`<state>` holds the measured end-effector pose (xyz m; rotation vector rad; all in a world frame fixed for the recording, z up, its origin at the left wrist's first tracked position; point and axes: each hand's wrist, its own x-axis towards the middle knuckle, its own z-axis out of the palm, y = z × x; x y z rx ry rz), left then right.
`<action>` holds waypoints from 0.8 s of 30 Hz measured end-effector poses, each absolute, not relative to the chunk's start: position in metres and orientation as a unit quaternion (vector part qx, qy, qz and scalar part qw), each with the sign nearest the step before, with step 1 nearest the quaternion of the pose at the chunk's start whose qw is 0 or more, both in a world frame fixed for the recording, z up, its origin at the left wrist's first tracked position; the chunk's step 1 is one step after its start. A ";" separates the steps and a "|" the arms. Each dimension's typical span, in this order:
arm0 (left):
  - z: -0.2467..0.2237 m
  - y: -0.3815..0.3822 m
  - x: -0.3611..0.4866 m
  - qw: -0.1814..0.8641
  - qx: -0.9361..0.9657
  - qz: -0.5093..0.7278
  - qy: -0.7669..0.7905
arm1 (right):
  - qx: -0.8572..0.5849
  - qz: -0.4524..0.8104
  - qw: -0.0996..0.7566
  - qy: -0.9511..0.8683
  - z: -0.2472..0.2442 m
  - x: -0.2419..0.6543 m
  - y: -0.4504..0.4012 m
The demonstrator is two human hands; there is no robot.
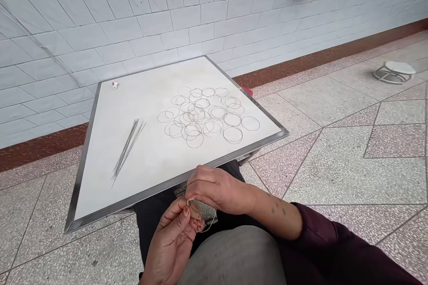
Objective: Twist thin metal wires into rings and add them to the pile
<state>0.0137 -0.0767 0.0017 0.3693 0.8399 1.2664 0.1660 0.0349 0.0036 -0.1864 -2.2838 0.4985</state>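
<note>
A: Largest item first?

B: From where I stand, the desk (160,80): white top, metal edging. Noted on it, right of its middle, a spread of thin overlapping rings (197,113); nearer its left side, a loose bundle of straight thin rods (126,149).

A: The hands?

B: Right hand (214,189) and left hand (172,240), both at the desk's near edge.

A: Smaller items?

B: A brown disc (195,210), just off the desk's near edge, with the left grip closed around it. Then a pale strand (211,225) looping down there; the right grip appears pinched on it at the disc, though fingers hide the exact contact.

A: Handling?

B: My judgement: the disc is light, stiff, perhaps smooth; hold it by the rim. The strand seems springy, liable to slip or kink; pinch close to the disc.
</note>
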 end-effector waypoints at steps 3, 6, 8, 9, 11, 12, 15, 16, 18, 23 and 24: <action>0.001 -0.077 0.016 0.713 0.152 0.576 0.371 | -0.068 0.194 0.400 -0.893 0.006 0.167 0.037; 0.002 -0.077 0.017 0.723 0.137 0.574 0.359 | -0.065 0.200 0.403 -0.891 0.008 0.168 0.037; 0.004 -0.076 0.017 0.730 0.134 0.573 0.348 | -0.064 0.204 0.391 -0.895 0.010 0.169 0.037; 0.004 -0.076 0.017 0.731 0.133 0.575 0.344 | -0.063 0.206 0.383 -0.898 0.010 0.169 0.037; 0.005 -0.076 0.016 0.731 0.128 0.577 0.340 | -0.065 0.212 0.372 -0.901 0.011 0.168 0.036; 0.005 -0.077 0.016 0.732 0.128 0.577 0.340 | -0.066 0.214 0.369 -0.902 0.011 0.168 0.036; 0.005 -0.077 0.015 0.734 0.140 0.571 0.341 | -0.066 0.210 0.356 -0.908 0.011 0.168 0.036; 0.004 -0.077 0.015 0.734 0.147 0.569 0.340 | -0.065 0.207 0.350 -0.911 0.011 0.168 0.037; 0.004 -0.076 0.015 0.734 0.157 0.567 0.339 | -0.068 0.206 0.344 -0.914 0.011 0.169 0.037; 0.002 -0.078 0.014 0.738 0.143 0.564 0.342 | -0.067 0.228 0.370 -0.898 0.012 0.173 0.040; 0.001 -0.079 0.014 0.740 0.140 0.562 0.342 | -0.057 0.228 0.366 -0.901 0.012 0.174 0.041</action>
